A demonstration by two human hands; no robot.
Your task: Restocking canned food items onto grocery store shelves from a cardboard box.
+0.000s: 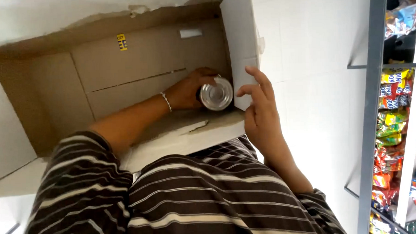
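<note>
can (pixel 216 95) body hidden by left hand (pixel 188 89)

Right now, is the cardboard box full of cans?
No: the cardboard box shows a bare brown bottom, and the only can in view is the one the left hand grips.

- Light is soft and even, coming mostly from the right, where the white tiled floor (pixel 317 81) reads bright, close to washed out.
- The inside of the cardboard box (pixel 123 74) is dimmer, and darkest in the far corner under its torn flap.
- The metal can (pixel 216 95) shows a small glare on its shiny end.
- The snack packets on the rack (pixel 392 124) are blurred at the right edge.
- The rack's uprights lean, a wide-angle bend.
- The striped shirt (pixel 183 201) is slightly soft.
</note>
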